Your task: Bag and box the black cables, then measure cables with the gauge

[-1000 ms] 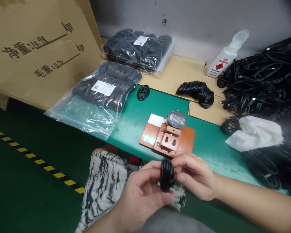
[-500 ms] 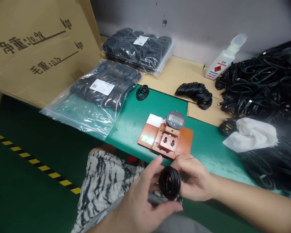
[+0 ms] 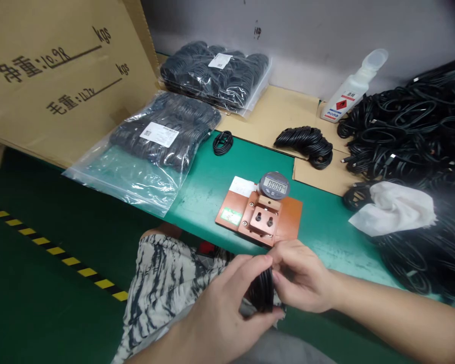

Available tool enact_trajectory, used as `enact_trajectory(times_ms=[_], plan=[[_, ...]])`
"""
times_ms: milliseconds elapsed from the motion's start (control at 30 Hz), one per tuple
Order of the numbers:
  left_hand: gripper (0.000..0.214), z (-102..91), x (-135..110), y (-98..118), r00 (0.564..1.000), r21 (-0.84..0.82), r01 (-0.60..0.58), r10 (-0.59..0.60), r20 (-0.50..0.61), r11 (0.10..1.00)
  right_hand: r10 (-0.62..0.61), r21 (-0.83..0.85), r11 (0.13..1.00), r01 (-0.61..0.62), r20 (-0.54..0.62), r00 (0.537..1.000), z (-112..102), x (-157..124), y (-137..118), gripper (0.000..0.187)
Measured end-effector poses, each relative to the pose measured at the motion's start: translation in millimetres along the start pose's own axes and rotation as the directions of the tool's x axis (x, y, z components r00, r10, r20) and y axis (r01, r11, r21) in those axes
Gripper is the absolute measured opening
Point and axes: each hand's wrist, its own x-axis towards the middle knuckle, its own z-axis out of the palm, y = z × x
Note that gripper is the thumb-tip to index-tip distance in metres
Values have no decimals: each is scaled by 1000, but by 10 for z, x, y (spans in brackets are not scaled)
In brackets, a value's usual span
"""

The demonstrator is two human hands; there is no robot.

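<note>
Both my hands hold one small black coil of cable (image 3: 262,289) just in front of the green table's near edge, above my lap. My left hand (image 3: 227,308) pinches it from the left between thumb and fingers. My right hand (image 3: 301,275) grips it from the right. The coil is seen edge-on and partly hidden by my fingers. Just beyond my hands stands a copper-coloured fixture (image 3: 260,218) with a round digital gauge (image 3: 274,185) reading zeros.
Two clear bags of black coils (image 3: 163,139) (image 3: 216,76) lie at the left and back. A single coil (image 3: 223,143) and a row of coils (image 3: 307,144) rest behind the fixture. A heap of loose cables (image 3: 413,136), a white cloth (image 3: 396,207), a bottle (image 3: 352,88) and a big carton (image 3: 60,76) surround them.
The coil turned from face-on back to edge-on between my fingers, and my left thumb and fingers closed around it. My hands stayed in the same place.
</note>
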Motion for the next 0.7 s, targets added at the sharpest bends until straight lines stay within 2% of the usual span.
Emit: enact_trajectory(times_ms=[100,167,233,333,433,600,700], plan=[[77,37,-3,12,998,11,30,-30,-59,999,12,26,1000,-11,-24,1000,-10,-2,-6,10],[75,61,-4,25,993,-57,96,-100,-66,994,26,51,998,-25,-14,1000,-24,-1,-13,8],[71,83,3,48,974,-213,204,-219,-49,955,42,77,996,-41,-9,999,-38,-4,-19,6],[66,105,30,96,933,-471,317,-360,-2,823,63,125,990,-62,-1,998,-52,-15,-21,4],[66,112,42,130,933,-589,303,-359,22,749,68,155,986,-69,10,998,-56,-20,-24,5],[62,103,22,117,955,-528,267,-294,34,806,56,136,989,-58,13,998,-63,-9,-40,7],[57,102,35,75,962,-540,230,-274,-1,810,65,134,989,-66,11,998,-59,-16,-37,10]])
